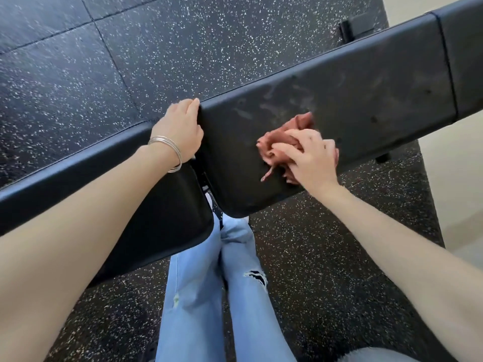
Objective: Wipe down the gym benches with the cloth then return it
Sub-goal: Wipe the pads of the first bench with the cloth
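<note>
A: Fingers?
B: Those of the right hand [311, 155] are being curled into the cloth [300, 124] at the near edge of the bench [379, 82]; those of the left hand [183, 126] are being hooked over its left end.
A: Progress?
B: Faint smears [271, 100] are showing; wiping is probably midway, return pending.

A gym is indicated by the black rubber floor tiles [78, 74], flecked with white and laid edge to edge. A weight bench [352, 82] upholstered in black vinyl is seen, raised on a black metal frame [349, 30].
</note>
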The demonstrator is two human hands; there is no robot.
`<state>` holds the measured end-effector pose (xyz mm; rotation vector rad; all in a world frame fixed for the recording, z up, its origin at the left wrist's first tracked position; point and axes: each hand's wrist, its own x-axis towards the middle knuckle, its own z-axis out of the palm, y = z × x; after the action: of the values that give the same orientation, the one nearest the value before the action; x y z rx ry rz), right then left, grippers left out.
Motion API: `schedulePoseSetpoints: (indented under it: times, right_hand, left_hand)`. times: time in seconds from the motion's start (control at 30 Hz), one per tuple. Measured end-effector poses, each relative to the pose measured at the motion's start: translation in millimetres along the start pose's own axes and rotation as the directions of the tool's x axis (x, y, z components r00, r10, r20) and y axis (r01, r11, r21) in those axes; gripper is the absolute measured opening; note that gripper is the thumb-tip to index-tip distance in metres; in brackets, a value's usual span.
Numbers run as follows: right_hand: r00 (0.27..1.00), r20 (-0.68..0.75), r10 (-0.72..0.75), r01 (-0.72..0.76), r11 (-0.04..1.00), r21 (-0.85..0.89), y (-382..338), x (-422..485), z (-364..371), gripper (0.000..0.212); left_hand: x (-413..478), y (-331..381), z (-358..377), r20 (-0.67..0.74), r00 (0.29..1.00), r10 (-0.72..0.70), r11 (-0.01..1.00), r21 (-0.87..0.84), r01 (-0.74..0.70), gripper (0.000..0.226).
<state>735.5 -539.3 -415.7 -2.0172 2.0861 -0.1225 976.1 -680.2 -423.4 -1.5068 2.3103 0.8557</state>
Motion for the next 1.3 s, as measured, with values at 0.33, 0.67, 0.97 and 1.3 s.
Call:
schedulePoseSetpoints:
  times: [0.33,0.67,0.97,1.3]
  right_hand:
    - [0.852,-0.011,0.524,-0.524,0.852,-0.006,-19,20,3,0.040]
    - [0.878,0.033,0.478,-0.478,0.878,-0.014,-15,71,-1,0.034]
    - [0.942,0.134,0.307,-0.303,0.952,-0.050,-106,50,22,0.044]
    - [0.754,0.004,0.657,-0.655,0.751,-0.089,13,114,-15,0.034]
  left_hand:
    - [11,9,-14,0.135,0.991,0.025,1.000,-0.023,-0.022,0.065]
    - [14,-2,-19,0.187,0.977,0.098,0.995,-0.015,-0.097,0.070]
    - [20,-18,-31,0.264,0.952,0.154,0.988,-0.040,-0.148,0.064]
    - [22,-8,-24,0.222,0.968,0.117,0.993,-0.019,-0.116,0.068]
